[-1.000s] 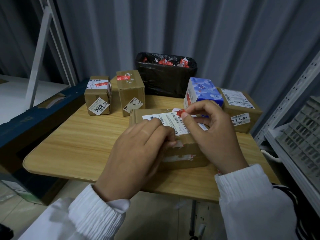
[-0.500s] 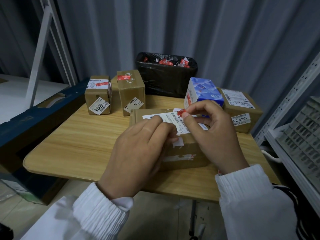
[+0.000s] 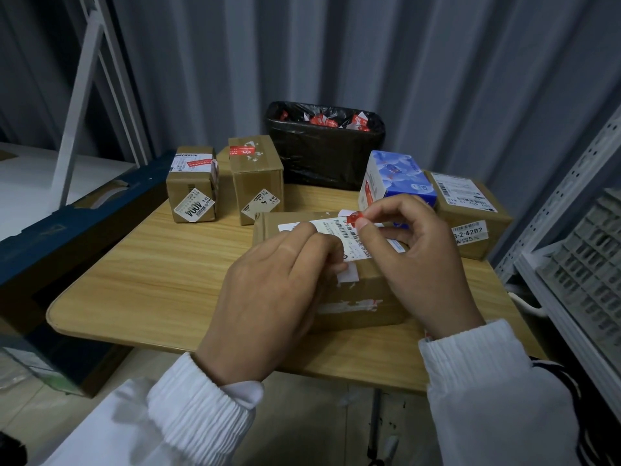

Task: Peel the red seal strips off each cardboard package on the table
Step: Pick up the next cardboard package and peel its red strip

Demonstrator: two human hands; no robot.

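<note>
A cardboard package (image 3: 356, 297) with a white shipping label lies in front of me on the wooden table (image 3: 161, 274). My right hand (image 3: 423, 260) pinches a red seal strip (image 3: 353, 218) between thumb and forefinger at the package's far top edge. My left hand (image 3: 275, 297) lies over the package's near left part, fingers curled down on its top and holding it still. Two smaller cardboard packages, one (image 3: 192, 185) at the far left and one (image 3: 255, 178) beside it, each carry a red strip on top. Another package (image 3: 470, 210) sits at the right.
A black-lined bin (image 3: 324, 146) with several peeled red strips stands at the table's far edge. A blue and white tissue box (image 3: 396, 178) sits between the bin and the right package. Grey shelving (image 3: 578, 237) is at the right, a dark blue box (image 3: 67, 237) at the left.
My right hand has lifted the red strip slightly up and to the right off the label. My left hand stays on the package.
</note>
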